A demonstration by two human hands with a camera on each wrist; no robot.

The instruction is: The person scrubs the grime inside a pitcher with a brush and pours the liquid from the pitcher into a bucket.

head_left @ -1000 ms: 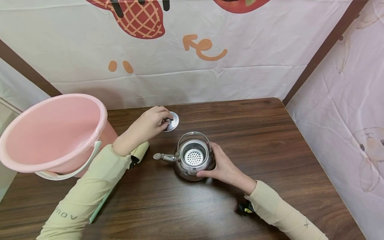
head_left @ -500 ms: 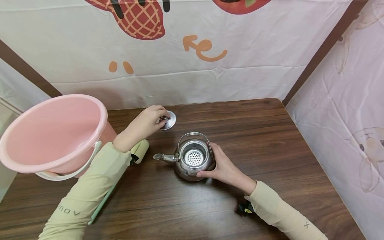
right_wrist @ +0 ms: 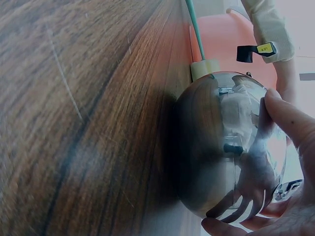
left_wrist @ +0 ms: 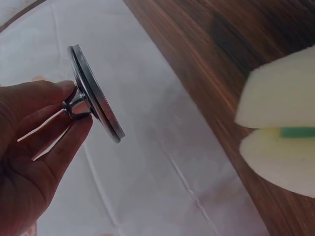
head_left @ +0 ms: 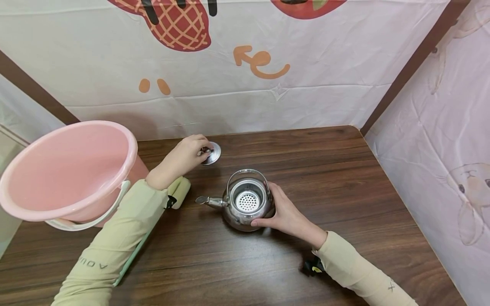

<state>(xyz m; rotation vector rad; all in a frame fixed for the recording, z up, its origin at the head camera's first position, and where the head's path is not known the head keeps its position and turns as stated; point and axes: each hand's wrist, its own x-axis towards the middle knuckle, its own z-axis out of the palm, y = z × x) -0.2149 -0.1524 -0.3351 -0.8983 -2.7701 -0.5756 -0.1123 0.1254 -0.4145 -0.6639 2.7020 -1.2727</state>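
In the head view a steel teapot (head_left: 238, 217) stands lidless on the table, its spout to the left and a perforated strainer (head_left: 247, 201) showing inside. My right hand (head_left: 288, 212) grips the pot's right side, thumb in front; in the right wrist view fingers (right_wrist: 283, 110) curve round its shiny body. Behind and left of the pot, my left hand (head_left: 186, 154) pinches the knob of a round metal lid (head_left: 214, 154). The left wrist view has this lid (left_wrist: 96, 93) edge-on and tilted, off the table, with thumb and fingers around its knob (left_wrist: 78, 105).
A pink bucket (head_left: 132, 140) with a white handle (head_left: 124, 187) stands on the left. Between it and the teapot lies a pale sponge brush (head_left: 183, 191) with a green handle (head_left: 132, 257), partly under my left forearm. A printed cloth (head_left: 214, 110) hangs behind the wooden table (head_left: 344, 178).
My left hand has drawn the lid a little to the left, away from the teapot. The right hand and the teapot have stayed in place.
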